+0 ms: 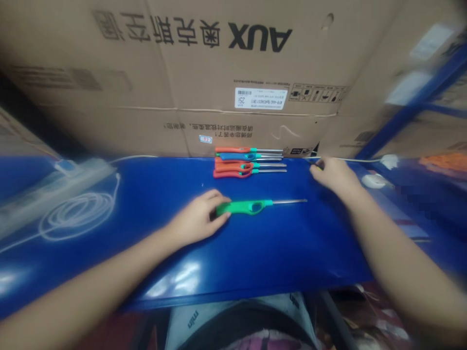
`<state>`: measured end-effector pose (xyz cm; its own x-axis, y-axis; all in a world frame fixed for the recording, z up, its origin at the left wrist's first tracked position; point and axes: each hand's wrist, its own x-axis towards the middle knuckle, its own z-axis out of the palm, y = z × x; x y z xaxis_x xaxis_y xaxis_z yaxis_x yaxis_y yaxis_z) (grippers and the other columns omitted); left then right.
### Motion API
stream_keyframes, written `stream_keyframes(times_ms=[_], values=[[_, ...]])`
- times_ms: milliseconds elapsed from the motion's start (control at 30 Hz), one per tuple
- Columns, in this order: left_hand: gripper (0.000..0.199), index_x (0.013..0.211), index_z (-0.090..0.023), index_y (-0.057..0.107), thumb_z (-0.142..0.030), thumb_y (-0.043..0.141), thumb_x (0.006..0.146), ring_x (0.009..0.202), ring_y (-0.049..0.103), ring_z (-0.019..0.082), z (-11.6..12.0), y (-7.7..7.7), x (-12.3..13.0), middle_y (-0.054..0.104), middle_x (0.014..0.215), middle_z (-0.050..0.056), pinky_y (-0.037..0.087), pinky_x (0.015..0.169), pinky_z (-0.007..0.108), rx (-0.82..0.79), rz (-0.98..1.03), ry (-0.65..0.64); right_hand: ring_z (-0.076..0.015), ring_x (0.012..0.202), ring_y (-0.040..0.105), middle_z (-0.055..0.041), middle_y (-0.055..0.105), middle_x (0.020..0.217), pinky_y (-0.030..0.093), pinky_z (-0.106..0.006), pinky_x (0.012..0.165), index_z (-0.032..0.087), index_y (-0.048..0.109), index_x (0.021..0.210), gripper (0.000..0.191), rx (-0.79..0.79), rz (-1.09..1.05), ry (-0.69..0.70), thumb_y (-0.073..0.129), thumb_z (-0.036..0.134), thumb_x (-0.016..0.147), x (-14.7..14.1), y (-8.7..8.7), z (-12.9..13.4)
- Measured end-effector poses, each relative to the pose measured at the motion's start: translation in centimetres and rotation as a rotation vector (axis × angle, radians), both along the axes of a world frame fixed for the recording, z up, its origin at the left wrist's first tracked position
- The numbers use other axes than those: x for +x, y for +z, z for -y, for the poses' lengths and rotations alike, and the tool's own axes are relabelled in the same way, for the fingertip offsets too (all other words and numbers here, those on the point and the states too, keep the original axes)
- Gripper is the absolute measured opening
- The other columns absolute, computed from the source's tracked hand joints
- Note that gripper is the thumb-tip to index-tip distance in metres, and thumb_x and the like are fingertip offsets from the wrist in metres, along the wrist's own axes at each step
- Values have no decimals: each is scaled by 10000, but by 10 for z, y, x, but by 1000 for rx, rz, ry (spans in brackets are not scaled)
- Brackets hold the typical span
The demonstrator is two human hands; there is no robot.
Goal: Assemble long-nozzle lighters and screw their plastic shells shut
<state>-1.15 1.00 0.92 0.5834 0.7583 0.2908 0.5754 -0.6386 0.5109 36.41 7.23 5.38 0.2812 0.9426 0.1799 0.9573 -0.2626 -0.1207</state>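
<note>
A green long-necked gas lighter (241,207) lies level above the blue tabletop, its metal tube pointing right. My left hand (199,218) is closed around the rear end of its handle. Farther right, my right hand (337,177) is closed near the cardboard at the back. A small dark thing with a bit of yellow shows at its fingertips, too blurred to name. Behind the green lighter, several more lighters, an orange-red one (233,172) and a blue one (233,156) among them, lie stacked with their tubes to the right.
A large cardboard box wall (204,78) with printing stands along the back of the blue table (255,257). On the left are a coiled white cable (78,214) and a power strip (73,182). A white roll (375,181) and an orange cloth-like heap (447,165) are at the right.
</note>
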Motion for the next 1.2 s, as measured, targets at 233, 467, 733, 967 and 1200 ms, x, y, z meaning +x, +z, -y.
stream_keyframes(times_ms=[233, 467, 733, 967, 1200], values=[[290, 1181, -168, 672, -214, 593, 906, 786, 614, 160, 6, -2, 4, 637, 1060, 83, 533, 714, 292, -38, 53, -40, -170, 538, 567, -27, 671, 667, 454, -307, 537, 202, 746, 982, 344, 321, -668, 497, 698, 494, 806, -73, 26, 27], [284, 1186, -149, 665, -204, 571, 923, 824, 628, 168, 8, -4, 3, 645, 1048, 91, 541, 763, 291, 3, 51, -87, -216, 886, 693, -73, 749, 957, 532, -365, 828, 181, 748, 944, 186, 100, -620, 888, 666, 322, 855, -154, -8, 27], [295, 1182, -155, 670, -196, 595, 900, 856, 637, 186, 8, -4, 2, 655, 1058, 95, 554, 827, 317, -5, 68, -102, -219, 892, 667, -89, 722, 942, 524, -394, 853, 169, 727, 928, 154, 228, -537, 1016, 653, 289, 866, -168, -24, 10], [332, 1232, -171, 669, -195, 613, 905, 969, 648, 205, 10, -8, 6, 658, 1098, 99, 550, 882, 333, -54, 143, -144, -101, 454, 491, 21, 617, 648, 419, -261, 441, 195, 711, 896, 265, 225, -1152, 673, 779, 427, 787, -149, 2, 35], [385, 1302, -186, 658, -282, 661, 928, 1102, 634, 225, 24, -13, 28, 658, 1190, 102, 518, 998, 373, -136, 185, -189, -73, 498, 464, 32, 551, 700, 420, -205, 391, 201, 639, 825, 325, 306, -1677, 494, 788, 483, 765, -130, 11, 51]])
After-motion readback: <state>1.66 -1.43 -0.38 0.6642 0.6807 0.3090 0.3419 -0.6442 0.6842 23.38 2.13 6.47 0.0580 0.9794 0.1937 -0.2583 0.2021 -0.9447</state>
